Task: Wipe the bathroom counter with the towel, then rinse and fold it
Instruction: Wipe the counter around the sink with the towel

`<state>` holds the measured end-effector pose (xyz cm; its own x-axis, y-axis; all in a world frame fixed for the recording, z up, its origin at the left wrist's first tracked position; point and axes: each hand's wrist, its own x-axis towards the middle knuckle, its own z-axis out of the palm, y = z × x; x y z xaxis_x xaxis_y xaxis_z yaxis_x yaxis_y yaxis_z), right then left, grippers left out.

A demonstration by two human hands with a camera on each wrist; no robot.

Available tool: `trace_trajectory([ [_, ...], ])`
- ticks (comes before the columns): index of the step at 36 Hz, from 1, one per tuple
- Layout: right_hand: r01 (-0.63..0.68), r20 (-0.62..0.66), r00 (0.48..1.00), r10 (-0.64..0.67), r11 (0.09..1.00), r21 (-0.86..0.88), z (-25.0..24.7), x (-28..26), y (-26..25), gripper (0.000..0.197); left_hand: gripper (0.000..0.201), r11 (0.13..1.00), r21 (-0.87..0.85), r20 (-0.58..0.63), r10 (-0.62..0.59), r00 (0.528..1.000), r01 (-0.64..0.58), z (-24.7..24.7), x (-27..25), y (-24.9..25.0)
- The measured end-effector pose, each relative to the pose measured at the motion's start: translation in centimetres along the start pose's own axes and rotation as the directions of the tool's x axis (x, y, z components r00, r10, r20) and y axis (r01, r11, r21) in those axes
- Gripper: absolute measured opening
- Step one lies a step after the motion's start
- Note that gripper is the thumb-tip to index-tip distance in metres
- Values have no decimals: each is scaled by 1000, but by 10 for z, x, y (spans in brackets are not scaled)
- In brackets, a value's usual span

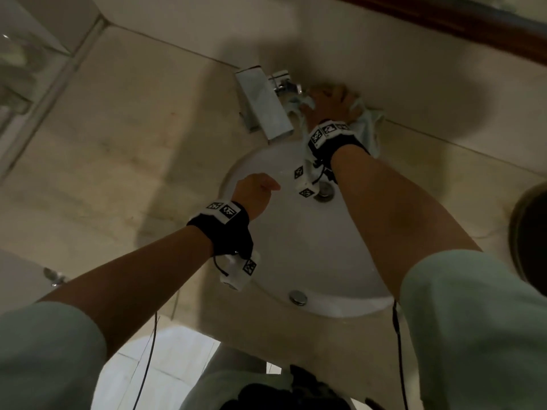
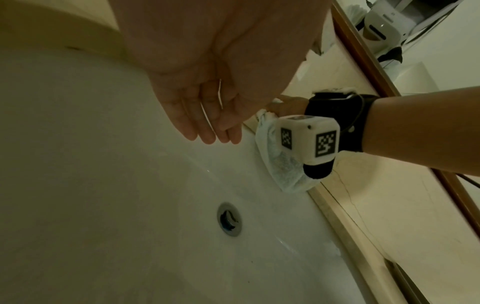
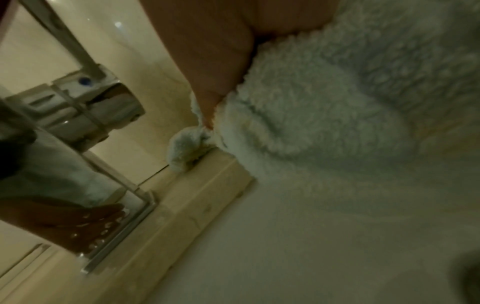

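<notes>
A pale, fluffy towel point(image 1: 367, 125) is bunched on the beige counter point(image 1: 118, 143), against the back wall just right of the chrome faucet point(image 1: 263, 105). My right hand point(image 1: 331, 102) lies on top of it and grips it. In the right wrist view my thumb point(image 3: 207, 72) digs into a fold of the towel point(image 3: 324, 113). One end of the towel point(image 2: 278, 164) hangs over the rim into the white sink point(image 1: 296, 247). Over the basin's left side my left hand point(image 1: 266, 186) hovers, its fingers point(image 2: 207, 123) relaxed and holding nothing.
The drain point(image 1: 325, 192) sits under my right wrist, and a chrome knob point(image 1: 298, 297) is at the sink's near rim. A glass partition point(image 1: 29, 69) bounds the counter at the left. A wooden mirror frame point(image 1: 444, 22) runs along the back; a dark round object point(image 1: 529, 232) stands at the right.
</notes>
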<state>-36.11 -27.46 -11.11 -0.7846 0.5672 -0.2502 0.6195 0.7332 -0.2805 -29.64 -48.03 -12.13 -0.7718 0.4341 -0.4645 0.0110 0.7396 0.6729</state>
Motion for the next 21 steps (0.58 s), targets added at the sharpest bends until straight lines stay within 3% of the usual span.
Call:
trace_trajectory([
  [7, 87, 46, 995, -86, 996, -33, -3, 0, -8, 48, 38, 1000, -27, 0, 14, 1000, -14, -1, 0, -10],
  [13, 199, 128, 976, -178, 964, -175, -5, -1, -32, 50, 37, 998, -60, -5, 13, 1000, -13, 0, -1, -8],
  [21, 289, 150, 952, -268, 946, -149, -10, -4, -17, 45, 38, 997, -74, -11, 6, 1000, -7, 5, 3, -7],
])
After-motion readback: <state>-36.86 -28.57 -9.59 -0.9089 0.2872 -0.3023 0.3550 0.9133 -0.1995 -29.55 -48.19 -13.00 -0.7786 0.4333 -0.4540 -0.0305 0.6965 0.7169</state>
